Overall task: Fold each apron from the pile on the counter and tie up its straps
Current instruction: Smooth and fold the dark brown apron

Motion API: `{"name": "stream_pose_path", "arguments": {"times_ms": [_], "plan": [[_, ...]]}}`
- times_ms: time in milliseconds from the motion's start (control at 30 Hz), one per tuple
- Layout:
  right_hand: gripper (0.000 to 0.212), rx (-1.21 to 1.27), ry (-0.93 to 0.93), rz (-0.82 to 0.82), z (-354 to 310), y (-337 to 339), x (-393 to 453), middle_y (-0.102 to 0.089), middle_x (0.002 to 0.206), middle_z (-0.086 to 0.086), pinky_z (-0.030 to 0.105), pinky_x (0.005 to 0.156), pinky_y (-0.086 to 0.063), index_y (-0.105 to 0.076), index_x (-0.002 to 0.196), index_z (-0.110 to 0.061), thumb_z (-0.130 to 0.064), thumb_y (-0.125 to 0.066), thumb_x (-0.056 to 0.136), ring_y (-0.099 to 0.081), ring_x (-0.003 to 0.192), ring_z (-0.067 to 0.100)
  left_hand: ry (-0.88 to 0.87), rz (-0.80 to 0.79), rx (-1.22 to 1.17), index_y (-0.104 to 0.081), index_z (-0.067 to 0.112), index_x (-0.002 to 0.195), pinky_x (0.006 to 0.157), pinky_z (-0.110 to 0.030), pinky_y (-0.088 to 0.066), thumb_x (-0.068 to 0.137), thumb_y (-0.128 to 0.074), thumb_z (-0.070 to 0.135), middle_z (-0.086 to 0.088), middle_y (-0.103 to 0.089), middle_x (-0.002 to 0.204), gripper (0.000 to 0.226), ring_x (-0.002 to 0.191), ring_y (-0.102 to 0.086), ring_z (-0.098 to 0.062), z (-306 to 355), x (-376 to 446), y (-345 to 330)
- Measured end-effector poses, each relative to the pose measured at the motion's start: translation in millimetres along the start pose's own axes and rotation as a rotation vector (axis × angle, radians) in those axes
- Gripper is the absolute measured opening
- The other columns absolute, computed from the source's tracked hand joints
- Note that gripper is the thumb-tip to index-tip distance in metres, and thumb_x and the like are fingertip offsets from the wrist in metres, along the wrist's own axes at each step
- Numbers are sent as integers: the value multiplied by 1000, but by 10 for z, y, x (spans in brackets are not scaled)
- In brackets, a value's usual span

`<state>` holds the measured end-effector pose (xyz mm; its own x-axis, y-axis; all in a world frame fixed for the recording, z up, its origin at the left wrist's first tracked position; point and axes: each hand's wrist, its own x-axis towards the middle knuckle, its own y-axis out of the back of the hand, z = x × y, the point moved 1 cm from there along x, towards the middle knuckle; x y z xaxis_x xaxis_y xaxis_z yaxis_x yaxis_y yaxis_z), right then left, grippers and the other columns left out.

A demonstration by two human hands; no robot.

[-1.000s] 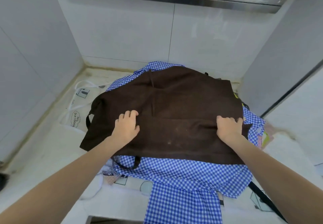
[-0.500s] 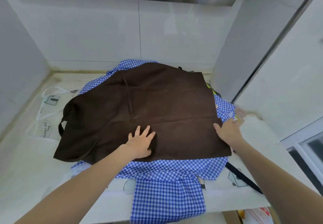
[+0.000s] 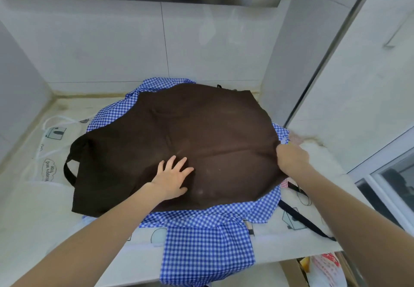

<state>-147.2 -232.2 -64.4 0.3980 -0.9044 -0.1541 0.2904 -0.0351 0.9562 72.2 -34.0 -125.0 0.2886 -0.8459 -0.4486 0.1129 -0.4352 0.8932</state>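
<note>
Since half a second ago the right hand is gripping the brown apron where it was only resting at the right edge, and the left hand is staying on the cloth.

I am reading the left hand as flat, fingers spread, pressing the near middle of the apron and holding nothing. The right hand is curling its fingers round the right edge and pulling it taut; creases are running from the grip toward the left hand.

The apron is lying spread on top of the pile, over a blue check apron that is hanging over the near edge of the counter. A brown loop strap is sticking out at the left.

Progress, as I judge it: early. The apron is only being smoothed; no fold is showing and no strap is tied. The check apron and a printed white one beneath are waiting.

Room: walls are closing the far, left and right sides. Bare counter is showing at the near left. A dark strap is trailing at the near right, where it could snag.
</note>
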Motion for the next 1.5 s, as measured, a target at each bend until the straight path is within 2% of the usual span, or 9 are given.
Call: {"name": "stream_pose_path", "arguments": {"times_ms": [100,233,367,467,733,833,1067,1233,1500], "plan": [[40,-86,-73,43,57,3,11,-51,128,13,37,90,-45,-43,128,-5,-8,-52,89,-53,116,29,46,71,-130,-16,27,148,114,-47,-18,98,-43,33,-3,-1,158,57,143,-5,-33,7,12,49],[45,-148,163,314,-441,135,-44,-55,107,11,38,71,-48,-56,112,-9,-14,-72,70,-57,95,30,74,77,-253,-17,26,148,108,-37,-31,98,-42,26,-6,-13,154,56,136,-25,-32,-61,47,59],[45,120,680,22,-1221,142,-56,-43,131,11,39,95,-45,-38,135,-15,-3,-47,92,-44,119,28,124,85,-272,-14,30,148,104,-39,-35,97,-44,27,-7,-27,145,60,129,-36,-28,-105,44,52],[53,218,797,-122,-1722,47,-128,-47,132,12,37,99,-45,-34,142,-21,-1,-45,94,-45,122,27,232,117,-389,-20,23,146,105,-42,-35,94,-49,25,-7,-34,143,59,130,-37,-29,-192,5,4],[25,823,495,-350,-2545,-81,102,-66,105,11,29,87,-47,-69,103,-2,-10,-47,95,-61,97,24,384,-22,-811,-55,7,126,89,-22,-40,88,-64,25,-9,-59,123,43,113,-55,-22,-740,-357,-284],[21,1337,417,-363,-2724,298,104,-64,82,5,16,66,-51,-69,102,2,-4,-50,93,-60,72,13,403,19,-931,-59,5,120,74,-13,-35,87,-65,20,-11,-63,115,37,108,-58,-22,-786,-379,-342],[18,2097,417,-399,-2610,1549,122,-57,75,6,16,55,-48,-61,83,-6,5,-49,93,-57,61,11,356,-117,-952,-51,2,126,68,-22,-44,90,-58,12,-11,-60,97,37,86,-58,-23,-780,-430,-368],[19,2137,386,-298,-2195,1714,27,-54,71,4,17,51,-44,-61,82,-9,5,-53,90,-53,55,10,285,154,-790,-39,15,134,92,-28,-43,85,-67,24,-7,-54,123,56,109,-56,-21,-733,-397,-174],[20,1855,359,-171,-1189,1477,-100,-54,70,-2,16,53,-42,-62,80,-15,2,-56,89,-53,51,3,241,402,-746,-66,9,94,79,-27,-42,92,-57,26,-6,-63,95,20,96,-61,-24,-321,-61,100]]}}
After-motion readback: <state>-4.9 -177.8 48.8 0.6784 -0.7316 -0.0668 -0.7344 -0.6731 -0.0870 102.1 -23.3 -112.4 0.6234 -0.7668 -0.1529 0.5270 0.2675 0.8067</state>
